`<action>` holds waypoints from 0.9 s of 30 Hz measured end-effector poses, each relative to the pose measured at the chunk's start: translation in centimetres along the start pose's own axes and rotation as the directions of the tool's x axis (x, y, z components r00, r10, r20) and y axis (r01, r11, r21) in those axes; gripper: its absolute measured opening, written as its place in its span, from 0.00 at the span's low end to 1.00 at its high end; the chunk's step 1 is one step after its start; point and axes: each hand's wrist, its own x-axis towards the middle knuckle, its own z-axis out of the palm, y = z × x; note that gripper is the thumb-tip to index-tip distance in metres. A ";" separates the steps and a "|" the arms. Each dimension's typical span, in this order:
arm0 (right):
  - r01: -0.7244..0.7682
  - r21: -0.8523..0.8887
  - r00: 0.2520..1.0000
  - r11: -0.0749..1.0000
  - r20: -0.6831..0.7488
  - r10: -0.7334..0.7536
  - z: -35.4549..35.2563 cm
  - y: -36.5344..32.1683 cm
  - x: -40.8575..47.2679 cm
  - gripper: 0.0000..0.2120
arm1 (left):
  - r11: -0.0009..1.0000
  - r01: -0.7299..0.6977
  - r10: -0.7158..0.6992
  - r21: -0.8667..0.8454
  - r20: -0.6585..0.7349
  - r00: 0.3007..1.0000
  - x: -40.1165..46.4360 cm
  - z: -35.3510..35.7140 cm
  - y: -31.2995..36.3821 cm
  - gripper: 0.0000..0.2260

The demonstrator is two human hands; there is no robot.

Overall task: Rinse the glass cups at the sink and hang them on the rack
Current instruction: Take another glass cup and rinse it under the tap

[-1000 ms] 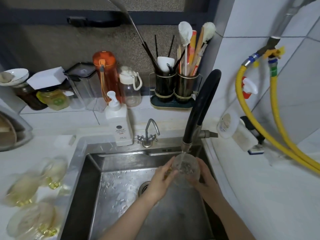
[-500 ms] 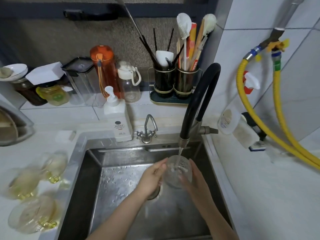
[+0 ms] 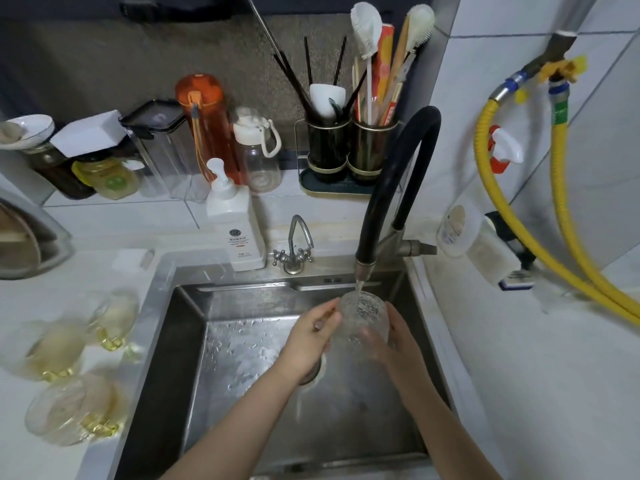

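Kitchen: white tiled walls meet a white desk (image 3: 554, 393) with a steel sink (image 3: 166, 306) sunk into it; both forearms reach down into the basin
Left hand (image 3: 308, 337): curled against the left side of the glass cup (image 3: 362, 315), thumb and fingers on its wall, steadying it under the water
Right hand (image 3: 391, 344): wraps the cup from the right and below, fingers seen through the glass, so it bears the weight while the left seems free to rub or turn
Glass cup: held between the two hands over the basin, mouth up and tipped a little toward the stream, probably so water fills and flushes the inside
Black faucet (image 3: 391, 188): arches over just beyond the hands; a thin stream falls from its nozzle onto the cup's rim
Waiting cups (image 3: 69, 407): three glass cups with yellowish tints, blurred, lie on the desk well to the left of the left hand, within reach for the next rinse
Soap bottle (image 3: 237, 230): white pump bottle at the sink's back edge, beyond the left hand
Utensil holders (image 3: 349, 150): two dark pots of chopsticks and brushes on the ledge behind the faucet
Yellow hoses (image 3: 540, 237): hang along the wall far to the right of the right hand
Rack: not in view
Step judged: rinsing underway, hanging not yet done
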 end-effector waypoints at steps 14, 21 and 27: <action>-0.111 0.067 0.990 0.992 0.091 0.105 1.6 0.3 0.8 0.40 | 0.962 -0.017 0.018 0.271 -0.001 1.000 -0.3 -1.7 -2.1 0.18; -0.282 0.094 0.952 0.955 0.148 0.267 2.1 -0.7 0.7 0.16 | 0.888 0.197 -0.131 0.415 -0.182 0.975 0.2 -1.9 -2.4 0.23; -0.459 0.115 0.888 0.881 0.084 0.451 3.3 -0.6 0.2 0.25 | 0.846 0.295 -0.186 0.444 -0.272 0.944 0.2 -1.5 -1.9 0.30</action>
